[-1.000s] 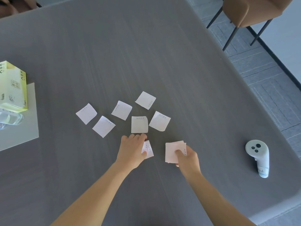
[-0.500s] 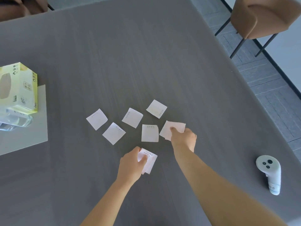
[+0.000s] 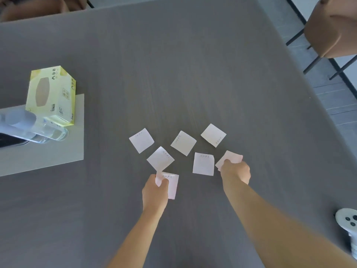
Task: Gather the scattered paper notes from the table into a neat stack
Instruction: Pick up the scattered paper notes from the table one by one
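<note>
Several small white paper notes lie loose on the grey table: one at the far left, one below it, one in the middle, one at the far right and one nearer me. My left hand pinches a note by its left edge, just below the loose ones. My right hand grips a small bundle of notes right of the near note.
A yellow tissue box and a clear plastic bottle sit on a pale mat at the left. A white controller lies at the right table edge. Brown chairs stand beyond the far left and right.
My right hand carried its bundle of notes up and right onto the right-hand note. My left hand lifted the note that it covered and now pinches it. The view shifted.
</note>
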